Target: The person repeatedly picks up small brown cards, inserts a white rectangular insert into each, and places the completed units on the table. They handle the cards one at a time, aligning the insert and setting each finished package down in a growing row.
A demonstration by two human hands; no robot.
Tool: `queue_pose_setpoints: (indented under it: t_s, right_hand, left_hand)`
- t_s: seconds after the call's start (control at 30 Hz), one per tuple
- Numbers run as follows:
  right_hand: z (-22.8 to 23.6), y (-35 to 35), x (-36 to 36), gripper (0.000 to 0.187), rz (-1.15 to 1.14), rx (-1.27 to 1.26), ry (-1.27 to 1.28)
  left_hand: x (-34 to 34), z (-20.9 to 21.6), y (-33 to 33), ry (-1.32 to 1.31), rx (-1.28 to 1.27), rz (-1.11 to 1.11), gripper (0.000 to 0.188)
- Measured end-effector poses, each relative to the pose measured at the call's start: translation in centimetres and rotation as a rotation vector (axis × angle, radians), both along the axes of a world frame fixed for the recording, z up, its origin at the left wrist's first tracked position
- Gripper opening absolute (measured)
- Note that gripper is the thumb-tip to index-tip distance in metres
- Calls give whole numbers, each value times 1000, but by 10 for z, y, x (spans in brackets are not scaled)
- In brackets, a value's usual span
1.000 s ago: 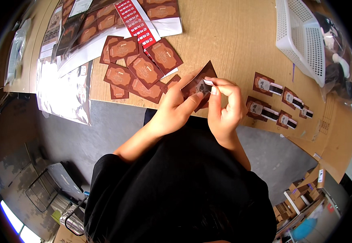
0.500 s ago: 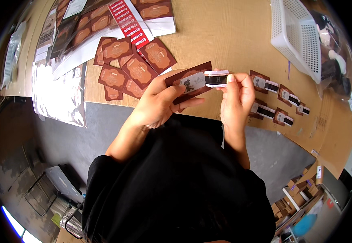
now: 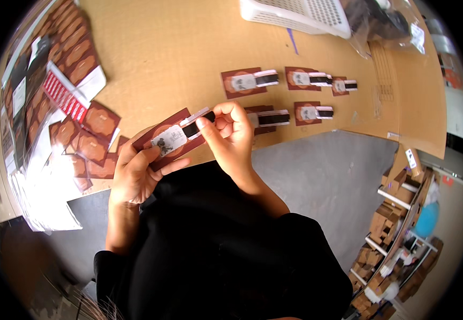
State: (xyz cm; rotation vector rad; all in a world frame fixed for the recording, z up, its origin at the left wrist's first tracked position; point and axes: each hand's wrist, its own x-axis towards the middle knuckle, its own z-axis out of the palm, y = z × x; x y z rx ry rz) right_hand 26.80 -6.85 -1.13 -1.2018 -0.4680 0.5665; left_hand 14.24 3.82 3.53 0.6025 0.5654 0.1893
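My left hand (image 3: 138,173) holds a dark brown card (image 3: 158,133) with an orange panel, its thumb on top and fingers underneath. A pale grey piece (image 3: 168,141) with a small dark figure lies on the card's face. At the card's right end, my right hand (image 3: 231,136) pinches a black band with pale pink edges (image 3: 191,129) between thumb and fingers. The band meets the grey piece's end; whether it is fixed there I cannot tell. Just beyond my right hand lie several similar cards with bands, among them a card (image 3: 238,92) and a smaller one (image 3: 306,113).
Loose brown cards (image 3: 102,121) and printed sheets of cards (image 3: 77,37) lie at the left by a red-and-white strip (image 3: 63,96). A white perforated basket (image 3: 295,24) and a clear plastic bag (image 3: 381,26) stand at the back right. Shelves with cardboard boxes (image 3: 383,224) are lower right.
The view has swung right, so the table things sit further left. The held card and band are now tilted, rising to the right. Both hands keep their grip.
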Motion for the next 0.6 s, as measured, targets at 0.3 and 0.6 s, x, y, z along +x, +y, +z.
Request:
queue_pose_setpoints:
  t_s: [0.3, 0.6]
  right_hand:
    - [-4, -57, 28, 25, -66, 21, -2]
    - [-5, -106, 34, 33, -130, 79, 108]
  left_hand:
    - [41, -13, -35, -54, -93, -154, 41]
    - [64, -17, -68, -26, -192, -255, 41]
